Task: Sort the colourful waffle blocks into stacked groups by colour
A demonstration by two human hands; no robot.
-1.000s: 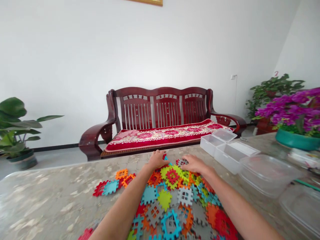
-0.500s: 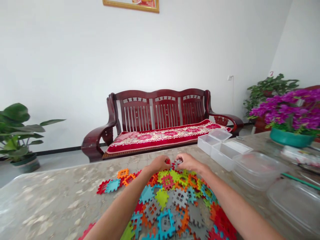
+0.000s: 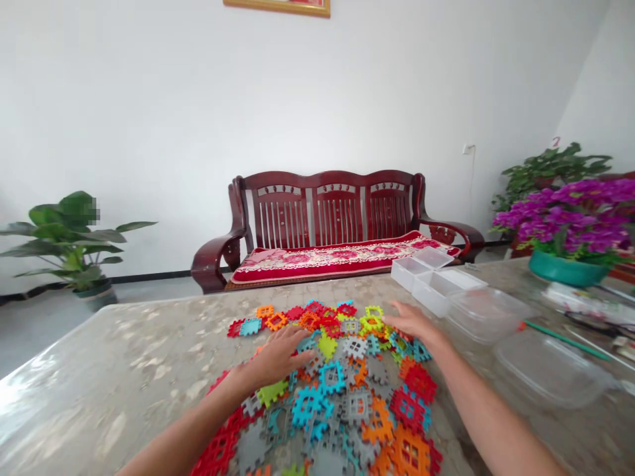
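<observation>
A heap of flat plastic interlocking building pieces [image 3: 331,377], in red, orange, blue, green and grey with notched edges, covers the middle of the table. My left hand [image 3: 284,356] hovers over or rests on the heap's left side, fingers stretched toward a grey piece [image 3: 314,365]; nothing shows in it. At the heap's far right edge my right hand [image 3: 409,321] is spread, its fingertips beside a lime green piece [image 3: 372,323], and it holds nothing visible. A grey window-like piece [image 3: 350,326] lies between the hands, toward the back.
Clear plastic boxes [image 3: 430,291] stand at the right back of the stone-patterned table [image 3: 143,370]. Transparent lids [image 3: 553,370], a green stick [image 3: 568,339] and a teal pot of purple flowers [image 3: 568,268] are farther right. A wooden bench [image 3: 337,205] stands behind the table.
My hands were together at the heap's far edge, fingers on red and grey pieces. They have parted: the left came nearer and left, the right moved right. The view has shifted.
</observation>
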